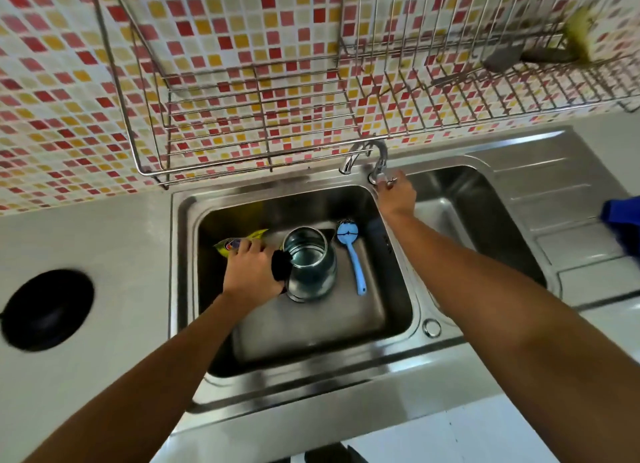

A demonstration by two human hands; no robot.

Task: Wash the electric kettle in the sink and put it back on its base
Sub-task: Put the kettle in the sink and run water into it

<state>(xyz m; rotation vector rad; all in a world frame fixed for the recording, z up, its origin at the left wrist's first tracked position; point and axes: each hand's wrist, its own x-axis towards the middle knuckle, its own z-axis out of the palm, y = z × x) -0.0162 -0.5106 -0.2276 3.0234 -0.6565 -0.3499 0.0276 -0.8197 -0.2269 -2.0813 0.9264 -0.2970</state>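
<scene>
A steel electric kettle (311, 265) stands upright in the left sink basin (311, 327), lid open, with water visible inside. My left hand (251, 272) is closed around its black handle on the kettle's left side. My right hand (396, 194) reaches to the back of the sink and grips the tap handle at the base of the chrome faucet (363, 154). The round black kettle base (48, 308) lies on the counter far left of the sink.
A blue dish brush (353, 251) lies right of the kettle and a yellow packet (242, 242) left of it, both in the basin. A wire dish rack (263, 116) hangs above on the mosaic wall. A second basin (467, 213) and a blue cloth (621, 216) are to the right.
</scene>
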